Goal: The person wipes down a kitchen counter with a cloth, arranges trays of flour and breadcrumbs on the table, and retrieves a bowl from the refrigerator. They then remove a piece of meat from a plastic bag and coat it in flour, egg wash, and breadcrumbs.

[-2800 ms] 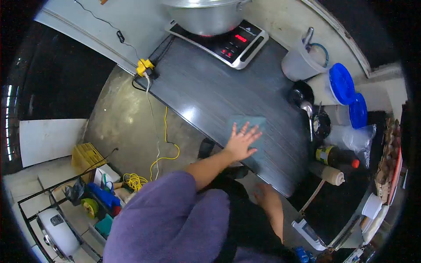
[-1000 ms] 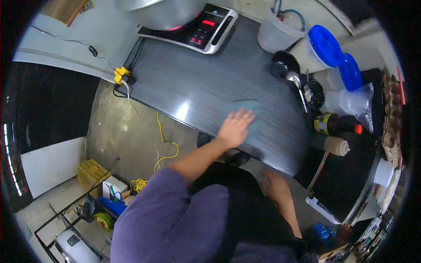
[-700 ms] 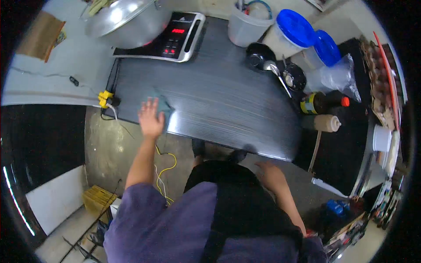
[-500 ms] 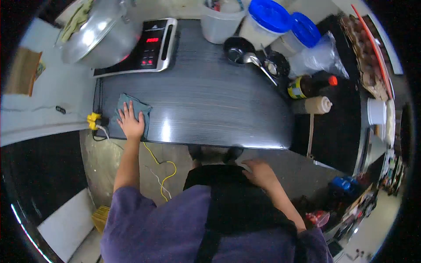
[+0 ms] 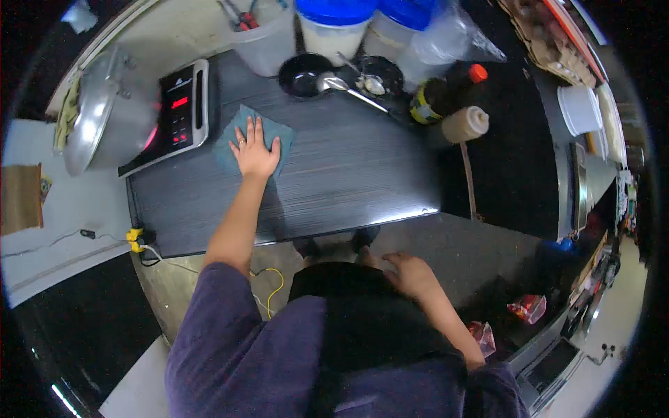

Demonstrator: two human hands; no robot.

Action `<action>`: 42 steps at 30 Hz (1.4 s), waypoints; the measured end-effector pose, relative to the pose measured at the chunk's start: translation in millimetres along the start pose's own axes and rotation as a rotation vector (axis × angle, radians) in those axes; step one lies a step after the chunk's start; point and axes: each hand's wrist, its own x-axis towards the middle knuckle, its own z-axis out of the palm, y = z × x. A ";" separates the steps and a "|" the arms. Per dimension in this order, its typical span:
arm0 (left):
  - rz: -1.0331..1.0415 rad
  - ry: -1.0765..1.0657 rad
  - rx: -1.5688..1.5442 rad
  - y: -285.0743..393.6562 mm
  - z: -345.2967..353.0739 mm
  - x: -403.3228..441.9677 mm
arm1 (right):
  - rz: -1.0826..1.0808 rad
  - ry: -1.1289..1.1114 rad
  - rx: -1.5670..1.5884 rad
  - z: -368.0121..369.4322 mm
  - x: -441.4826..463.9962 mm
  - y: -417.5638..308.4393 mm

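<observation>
The right hand (image 5: 413, 276) hangs near the body, off the near edge of the table (image 5: 348, 181), fingers loosely bent and open; its palm is hidden. Left of it, on the floor, a yellow cord (image 5: 281, 279) is partly covered by the body.

The left arm reaches forward over the table. The left hand (image 5: 256, 157) is palm down, fingers spread and thumb out, flat on the blue-green cloth (image 5: 283, 132), not gripping it; the hand covers the cloth's middle.

To this hand's near left, a yellow plug (image 5: 134, 239) sits at the table corner. Farther left, the lit cooker (image 5: 182, 118) bears the pot (image 5: 125, 115), which hides part of it.

Beyond the hand to the right stand a black bowl (image 5: 296, 80), a spoon (image 5: 362, 95) and a dark dish (image 5: 387, 75); farther right are a squeeze bottle (image 5: 463, 125) and a red-capped bottle (image 5: 456, 89). Behind the bowl and dish, a clear tub (image 5: 265, 45) and two blue-lidded tubs (image 5: 334, 33) are cut off by the top edge of the view.
</observation>
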 end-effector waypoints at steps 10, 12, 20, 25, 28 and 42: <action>0.477 -0.203 -0.157 154.8 -11.1 -84.8 | 0.058 0.088 0.129 1.2 -27.9 83.1; 0.590 -0.283 -0.158 172.9 -15.9 -109.6 | 0.104 0.085 0.147 -3.4 -29.3 93.9; 1.006 -0.463 -0.244 271.1 -6.3 -138.2 | 0.163 0.105 0.209 5.7 -28.7 147.8; 1.159 -0.323 -0.034 344.4 18.6 -159.7 | 0.241 -0.002 0.200 7.3 -34.7 180.3; 1.208 -0.308 -0.094 353.2 21.1 -171.8 | 0.253 -0.082 0.075 14.1 -31.0 192.0; 1.459 -0.205 0.256 136.2 8.4 -196.0 | 0.077 -0.102 -0.032 -10.6 12.7 118.0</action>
